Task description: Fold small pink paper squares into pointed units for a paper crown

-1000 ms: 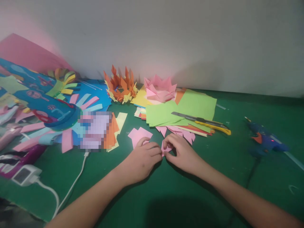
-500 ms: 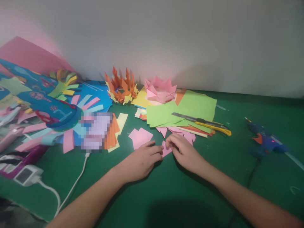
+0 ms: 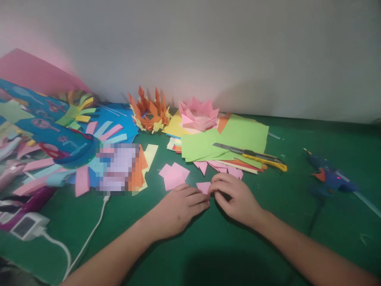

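Note:
Both hands meet over a small pink paper piece (image 3: 204, 186) lying on the green table (image 3: 226, 246). My left hand (image 3: 181, 206) rests knuckles up with its fingers curled, the fingertips on the paper's lower edge. My right hand (image 3: 235, 196) pinches the piece's right side between thumb and fingers. Just left of the hands lie loose pink paper squares (image 3: 173, 174). Pink triangular folded pieces (image 3: 222, 167) lie just beyond my right hand.
A stack of green and coloured sheets (image 3: 235, 139) carries a yellow utility knife (image 3: 253, 155). Behind stand a pink paper flower (image 3: 198, 114) and an orange paper flower (image 3: 149, 111). A blue glue gun (image 3: 329, 176) lies right. Paper crafts, a white cable (image 3: 89, 238) and adapter (image 3: 25, 225) fill the left.
The pink piece, tilted between my fingertips before, now lies flatter on the table with both hands pressing it. Both hands sit slightly lower in the picture.

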Available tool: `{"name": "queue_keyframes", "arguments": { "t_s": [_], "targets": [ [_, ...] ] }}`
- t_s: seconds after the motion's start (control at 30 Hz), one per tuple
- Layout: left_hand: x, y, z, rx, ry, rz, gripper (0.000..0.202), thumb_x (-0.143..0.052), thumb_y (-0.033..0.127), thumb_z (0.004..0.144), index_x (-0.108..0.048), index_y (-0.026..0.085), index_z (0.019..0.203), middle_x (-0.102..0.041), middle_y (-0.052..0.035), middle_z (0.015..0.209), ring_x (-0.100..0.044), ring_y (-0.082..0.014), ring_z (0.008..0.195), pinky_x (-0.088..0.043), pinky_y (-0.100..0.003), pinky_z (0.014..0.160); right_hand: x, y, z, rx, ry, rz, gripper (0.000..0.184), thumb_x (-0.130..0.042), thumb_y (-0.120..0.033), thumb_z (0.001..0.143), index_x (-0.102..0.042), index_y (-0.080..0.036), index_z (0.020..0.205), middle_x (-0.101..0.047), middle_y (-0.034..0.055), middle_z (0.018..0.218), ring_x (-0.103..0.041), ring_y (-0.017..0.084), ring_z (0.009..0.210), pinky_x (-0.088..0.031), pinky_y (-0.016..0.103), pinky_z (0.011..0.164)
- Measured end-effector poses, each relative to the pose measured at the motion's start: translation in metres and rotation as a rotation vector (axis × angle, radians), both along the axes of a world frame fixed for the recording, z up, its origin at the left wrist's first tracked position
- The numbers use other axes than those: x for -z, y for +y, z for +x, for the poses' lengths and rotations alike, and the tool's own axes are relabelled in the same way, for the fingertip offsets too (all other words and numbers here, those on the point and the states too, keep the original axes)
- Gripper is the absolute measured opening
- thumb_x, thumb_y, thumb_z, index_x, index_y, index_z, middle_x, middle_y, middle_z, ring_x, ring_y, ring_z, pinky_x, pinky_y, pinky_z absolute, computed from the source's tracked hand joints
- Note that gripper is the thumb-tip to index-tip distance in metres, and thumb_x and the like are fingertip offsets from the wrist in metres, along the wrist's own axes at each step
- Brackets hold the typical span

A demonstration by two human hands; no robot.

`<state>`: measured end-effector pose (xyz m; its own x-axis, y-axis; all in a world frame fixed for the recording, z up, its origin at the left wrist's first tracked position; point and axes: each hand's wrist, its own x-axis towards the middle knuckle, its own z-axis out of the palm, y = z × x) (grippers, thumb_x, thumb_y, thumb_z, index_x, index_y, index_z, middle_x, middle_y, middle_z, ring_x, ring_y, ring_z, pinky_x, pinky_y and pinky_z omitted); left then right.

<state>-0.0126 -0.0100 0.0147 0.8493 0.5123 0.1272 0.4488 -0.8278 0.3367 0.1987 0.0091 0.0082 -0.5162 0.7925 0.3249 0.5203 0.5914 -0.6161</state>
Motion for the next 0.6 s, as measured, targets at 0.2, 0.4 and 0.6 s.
{"name": "queue_keyframes", "arguments": {
  "t_s": [0.2,0.4,0.6],
  "targets": [
    [-0.0022,-0.0042,0.0023,-0.024,0.001,0.016,0.033,-0.035,0.014,0.092,-0.051,0.018,0.122,-0.057,-0.0083,0.121,-0.049,-0.0206,0.109,-0.039,-0.038,0.093,0.0038,0.0042,0.0033,0.084,-0.116,0.061,0.025,-0.041,-0.010,0.085,-0.064,-0.018,0.093,-0.060,0.0082,0.087,-0.055,0.021,0.084,-0.046,0.037,0.074],
    [-0.0031,-0.0061,0.0038,-0.023,-0.009,0.049,0.032,-0.039,0.014,0.090,-0.055,0.021,0.117,-0.056,-0.0072,0.123,-0.048,-0.0224,0.110,-0.037,-0.041,0.095,0.0057,0.0026,0.0011,0.062,-0.192,0.076,0.028,-0.041,-0.011,0.087,-0.063,-0.017,0.102,-0.060,0.0103,0.091,-0.056,0.023,0.086,-0.048,0.040,0.075],
    [-0.0081,-0.0052,0.0049,-0.030,-0.038,-0.017,0.031,-0.037,0.009,0.089,-0.054,0.018,0.114,-0.061,-0.0082,0.114,-0.052,-0.0193,0.106,-0.041,-0.037,0.092,0.0035,0.0011,-0.0012,0.080,-0.129,0.011,0.022,-0.045,-0.013,0.085,-0.064,-0.019,0.093,-0.062,0.0074,0.087,-0.058,0.021,0.082,-0.048,0.036,0.074]
  ]
}}
